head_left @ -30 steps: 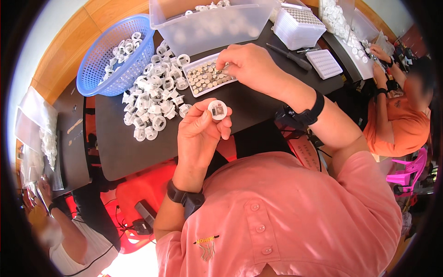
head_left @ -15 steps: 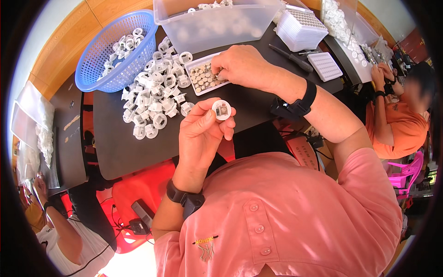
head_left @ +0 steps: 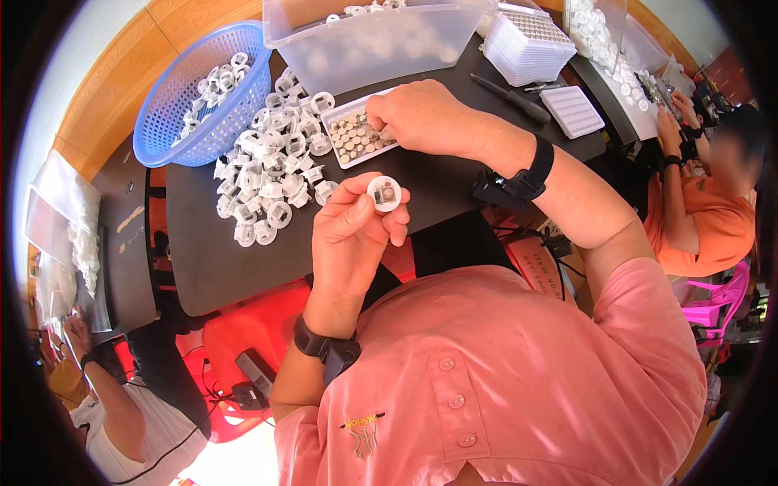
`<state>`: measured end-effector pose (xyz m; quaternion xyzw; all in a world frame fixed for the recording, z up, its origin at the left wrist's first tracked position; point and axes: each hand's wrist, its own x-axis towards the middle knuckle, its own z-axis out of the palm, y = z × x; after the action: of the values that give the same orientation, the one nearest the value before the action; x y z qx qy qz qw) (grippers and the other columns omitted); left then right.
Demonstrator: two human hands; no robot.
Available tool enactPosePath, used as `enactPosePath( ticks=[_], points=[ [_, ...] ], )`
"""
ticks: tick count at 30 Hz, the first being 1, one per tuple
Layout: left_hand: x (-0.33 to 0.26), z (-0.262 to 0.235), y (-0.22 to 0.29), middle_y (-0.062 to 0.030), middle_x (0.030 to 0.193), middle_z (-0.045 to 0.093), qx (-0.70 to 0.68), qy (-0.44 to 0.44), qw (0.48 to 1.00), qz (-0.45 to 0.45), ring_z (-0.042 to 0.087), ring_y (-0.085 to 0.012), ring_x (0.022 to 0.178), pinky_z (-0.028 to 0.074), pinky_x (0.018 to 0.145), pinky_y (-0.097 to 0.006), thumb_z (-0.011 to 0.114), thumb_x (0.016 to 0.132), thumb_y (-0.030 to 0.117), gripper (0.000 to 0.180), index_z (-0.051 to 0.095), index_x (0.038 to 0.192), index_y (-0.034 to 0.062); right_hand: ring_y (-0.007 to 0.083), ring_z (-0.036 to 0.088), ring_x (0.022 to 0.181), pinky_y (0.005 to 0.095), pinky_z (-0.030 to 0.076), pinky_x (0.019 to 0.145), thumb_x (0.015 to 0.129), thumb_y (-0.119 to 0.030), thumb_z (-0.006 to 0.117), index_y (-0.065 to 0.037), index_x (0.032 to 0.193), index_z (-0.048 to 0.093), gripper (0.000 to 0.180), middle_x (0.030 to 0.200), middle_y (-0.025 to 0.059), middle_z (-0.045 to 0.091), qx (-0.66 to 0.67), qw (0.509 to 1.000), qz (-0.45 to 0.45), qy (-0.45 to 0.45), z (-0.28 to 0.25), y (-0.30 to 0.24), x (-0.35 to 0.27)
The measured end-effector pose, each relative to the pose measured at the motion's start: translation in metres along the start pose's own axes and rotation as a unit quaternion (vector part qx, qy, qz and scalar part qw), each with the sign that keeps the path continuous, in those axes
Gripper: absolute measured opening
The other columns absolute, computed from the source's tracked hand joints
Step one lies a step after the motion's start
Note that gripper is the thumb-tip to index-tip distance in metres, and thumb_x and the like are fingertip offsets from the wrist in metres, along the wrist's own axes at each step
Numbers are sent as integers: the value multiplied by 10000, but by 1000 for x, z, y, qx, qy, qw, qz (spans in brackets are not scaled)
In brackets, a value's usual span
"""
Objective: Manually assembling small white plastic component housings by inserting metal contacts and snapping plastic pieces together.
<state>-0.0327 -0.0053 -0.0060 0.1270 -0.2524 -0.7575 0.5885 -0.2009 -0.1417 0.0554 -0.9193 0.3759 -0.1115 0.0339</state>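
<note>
Head view: your left hand [head_left: 352, 239] pinches the round white part [head_left: 384, 194] by its rim; light, rigid. Your right hand [head_left: 421, 117] picks in the small tray [head_left: 336, 130]; whether it pinches anything is unclear.

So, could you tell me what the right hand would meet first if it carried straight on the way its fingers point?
The right hand points left, fingertips at the small white tray of small metal pieces. Going straight on, it would probably meet those first, then the pile of white round parts; its height above the tray is unclear.
</note>
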Motion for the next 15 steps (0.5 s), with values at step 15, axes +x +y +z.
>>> enactPosePath(
  ticks=[15],
  points=[
    [2,2,0,-260,1076,678,-12,-5,1000,3,680,-277,821,539,629,-355,622,975,125,280,609,1213,-21,318,670,739,451,500,670,784,-135,675,-148,919,722,144,736,99,685,57,998,1,-21,-8,5,3]
  ],
)
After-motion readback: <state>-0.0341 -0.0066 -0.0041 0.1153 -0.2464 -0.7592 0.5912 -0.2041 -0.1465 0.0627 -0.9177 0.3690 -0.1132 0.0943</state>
